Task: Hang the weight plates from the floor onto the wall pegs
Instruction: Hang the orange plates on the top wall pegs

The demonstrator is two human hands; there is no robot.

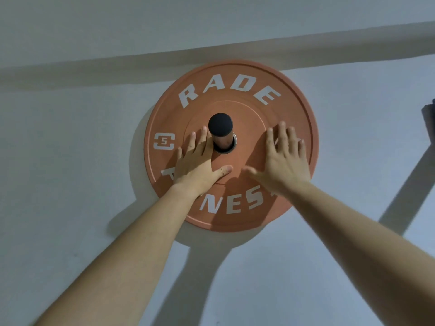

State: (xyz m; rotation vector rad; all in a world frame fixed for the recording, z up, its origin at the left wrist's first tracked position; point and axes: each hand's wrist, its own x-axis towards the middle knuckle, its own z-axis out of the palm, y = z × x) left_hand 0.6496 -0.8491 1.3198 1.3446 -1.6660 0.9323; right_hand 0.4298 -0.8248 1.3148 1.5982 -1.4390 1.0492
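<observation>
On the wall (70,142), the orange weight plate (290,107) is hanging on the peg (220,128). The peg goes through the centre hole and its black capped end sticks out well past the plate's face. You can see the steel ring of the hole just under the peg.

Both hands are flat on the plate, fingers straight and spread, not curled round anything. The left hand (200,167) sits just left of and below the peg, with one fingertip right beside it. The right hand (286,161) is off to the right of the peg, its outer fingers getting close to the rim. The thumbs point at each other below the peg with a small gap between them. Both wrists cross the lower rim.

There's shadow along the left and bottom edges, so I can't tell if the plate is flush to the wall. It's bare wall left of, above and below the peg. Far right of the peg, a dark thing (428,118) is cut off by the frame edge, no idea what it is.
</observation>
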